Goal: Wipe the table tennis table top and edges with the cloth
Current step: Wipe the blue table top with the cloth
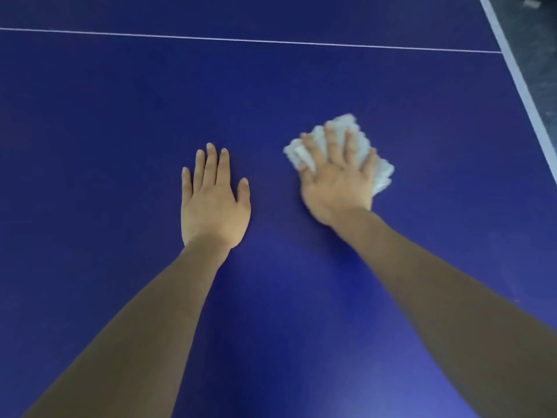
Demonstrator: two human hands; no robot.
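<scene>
1. Firstly, a blue desk [105, 116] with a matte top is seen from above, filling almost the whole head view.
2. A thin white line [241, 40] is drawn across the far part of the top, and a broader white edge band [520, 82] runs down the right side, where the two lines meet.
3. Beyond that band, a dark floor [539, 40] is glimpsed in the upper right corner.
4. The left hand [212, 203] is laid flat on the bare blue surface, palm down, with the fingers straight and slightly spread; nothing is held by it.
5. The right hand [337, 182] is pressed palm down on a crumpled white cloth [346, 128], its fingers spread and straight over the fabric.
6. The cloth is found on the top, right of centre, well inside the edge band; parts of it stick out beyond the fingertips and to the right of the hand.
7. The right hand and cloth are blurred.
8. The two hands are kept apart, side by side, with blue surface between them.
</scene>
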